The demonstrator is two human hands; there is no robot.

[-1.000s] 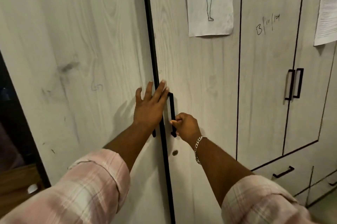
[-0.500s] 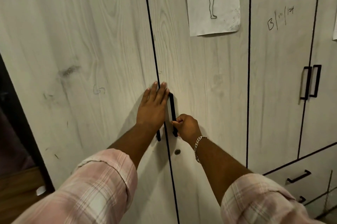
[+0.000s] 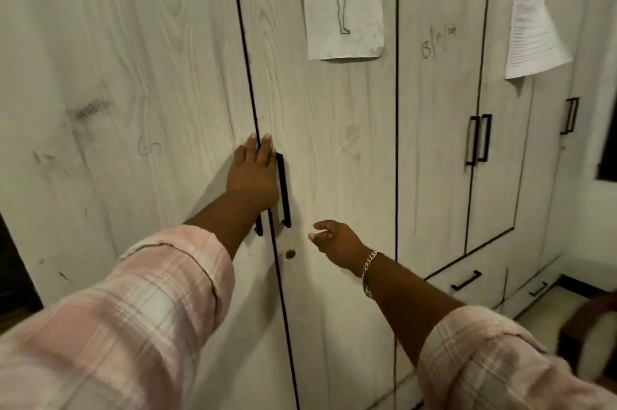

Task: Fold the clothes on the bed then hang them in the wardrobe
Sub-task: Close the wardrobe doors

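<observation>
Head view, left to right: the left hand lies flat, fingers straight, pressed across the seam of the closed wardrobe doors, covering the left handle. Just beside it stands the black right handle. The right hand hangs clear of it — fingers loosely curled, holding nothing.

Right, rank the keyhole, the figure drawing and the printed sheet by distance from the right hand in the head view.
1. Keyhole, just left of the right hand.
2. Figure drawing, high above it.
3. Printed sheet, far upper right.
</observation>
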